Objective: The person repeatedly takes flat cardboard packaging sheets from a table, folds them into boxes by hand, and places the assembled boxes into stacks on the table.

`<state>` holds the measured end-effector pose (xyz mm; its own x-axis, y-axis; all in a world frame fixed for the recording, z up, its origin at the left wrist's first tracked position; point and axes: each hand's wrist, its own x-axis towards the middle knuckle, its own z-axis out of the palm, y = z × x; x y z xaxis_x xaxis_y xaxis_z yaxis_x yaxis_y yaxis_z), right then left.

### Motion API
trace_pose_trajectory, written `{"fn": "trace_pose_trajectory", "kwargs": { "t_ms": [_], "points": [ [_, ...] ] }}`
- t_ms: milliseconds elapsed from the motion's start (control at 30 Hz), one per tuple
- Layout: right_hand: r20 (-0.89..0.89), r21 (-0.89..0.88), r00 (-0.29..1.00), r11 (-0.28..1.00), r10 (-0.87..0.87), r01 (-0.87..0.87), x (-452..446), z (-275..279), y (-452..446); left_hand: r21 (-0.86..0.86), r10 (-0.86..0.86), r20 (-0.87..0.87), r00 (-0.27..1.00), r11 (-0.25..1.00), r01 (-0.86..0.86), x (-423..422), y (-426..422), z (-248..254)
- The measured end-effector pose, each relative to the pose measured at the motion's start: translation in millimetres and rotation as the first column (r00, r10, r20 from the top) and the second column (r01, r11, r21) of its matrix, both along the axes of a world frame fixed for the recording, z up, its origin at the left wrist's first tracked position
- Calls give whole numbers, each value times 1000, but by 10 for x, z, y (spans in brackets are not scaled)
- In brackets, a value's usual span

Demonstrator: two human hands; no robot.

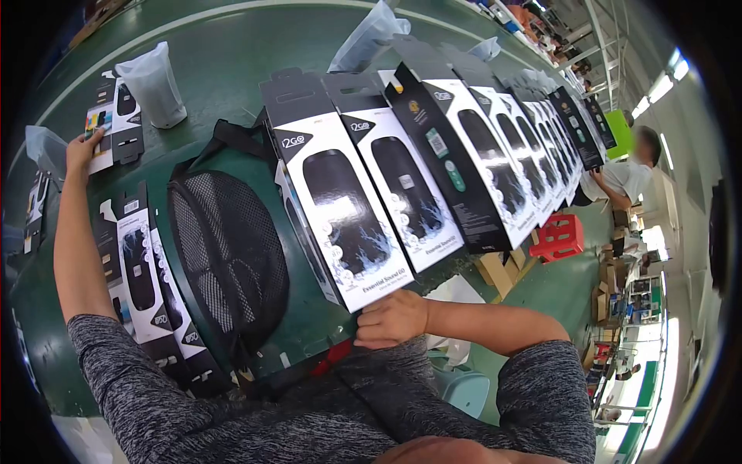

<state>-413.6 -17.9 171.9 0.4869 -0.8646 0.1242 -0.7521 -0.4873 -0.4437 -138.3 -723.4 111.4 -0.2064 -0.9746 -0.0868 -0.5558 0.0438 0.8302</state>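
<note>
My left hand [83, 148] reaches out to the far left, its fingers closed on the edge of a printed carton [116, 124] with a coloured panel. My right hand [390, 319] is curled into a fist at the near table edge. It sits against the lower edge of the nearest white-and-black speaker box [340, 209]; nothing shows in its fingers. That box leads a long row of similar upright speaker boxes [406, 185] with raised hang-tab tops. Between my arms lies a black mesh bag [228, 255] with a strap.
More flat cartons [139, 271] lie by my left forearm. Wrapped items in translucent bags stand on the green table, one [154, 85] near my left hand. A person [630, 174] is at the row's far end. A red stool [558, 238] and cardboard [501, 271] are on the floor.
</note>
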Motion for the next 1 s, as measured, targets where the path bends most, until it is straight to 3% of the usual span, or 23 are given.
{"fn": "trace_pose_trajectory", "kwargs": {
  "t_ms": [100,167,267,333,400,467,567,600,633,667,700,767,833,867,933,967,1000],
  "points": [
    [2,-23,1000,1000,-8,8,18,-7,13,-108,-47,-138,989,994,32,209,29,331],
    [4,-44,999,998,-45,45,34,3,31,-158,-22,-226,974,987,-14,337,480,894],
    [43,-105,997,992,-63,68,44,-28,76,-216,-131,-415,900,975,42,711,1052,1590],
    [71,-157,995,985,-64,74,55,-62,117,-316,-168,-436,884,949,25,874,1851,2046],
    [115,-158,991,984,-63,80,63,-52,154,-381,-255,-365,896,918,106,1103,2649,2380],
    [109,-239,992,967,-66,91,64,-115,191,-570,-273,-77,959,801,183,1356,3421,2579],
    [207,-287,967,935,-151,207,167,-157,295,-572,-308,38,951,774,273,1637,4596,2655],
    [354,-227,913,929,-201,293,325,-125,341,-602,-324,91,942,736,311,1796,4852,2560],
    [486,-154,838,919,-249,362,535,-47,390,-460,-367,46,929,818,346,1919,5178,2478],
    [589,76,741,935,-322,346,736,43,467,-308,-386,1,922,877,368,2041,5504,2395],
    [754,207,586,954,-296,216,954,77,504,-349,-432,49,901,838,420,2016,5792,2250],
    [930,167,327,986,-168,32,1375,143,591,-418,-462,169,870,766,488,2097,6275,1861],
    [993,114,46,984,-109,-138,1730,-15,642,-322,-532,155,833,770,551,1913,6754,1632],
    [990,119,-61,984,-128,-130,1797,-30,701,-386,-511,318,799,700,601,1922,6929,1402],
    [959,136,-236,985,-159,-110,1905,-23,820,-435,-620,260,740,609,663,1714,7152,1106],
    [942,142,-293,985,-165,-99,1919,-26,865,-370,-690,257,676,577,729,1706,7208,1048],
    [938,156,-300,983,-177,-93,1886,-36,939,-220,-707,-173,686,707,672,1794,7249,848]
  ]
}}
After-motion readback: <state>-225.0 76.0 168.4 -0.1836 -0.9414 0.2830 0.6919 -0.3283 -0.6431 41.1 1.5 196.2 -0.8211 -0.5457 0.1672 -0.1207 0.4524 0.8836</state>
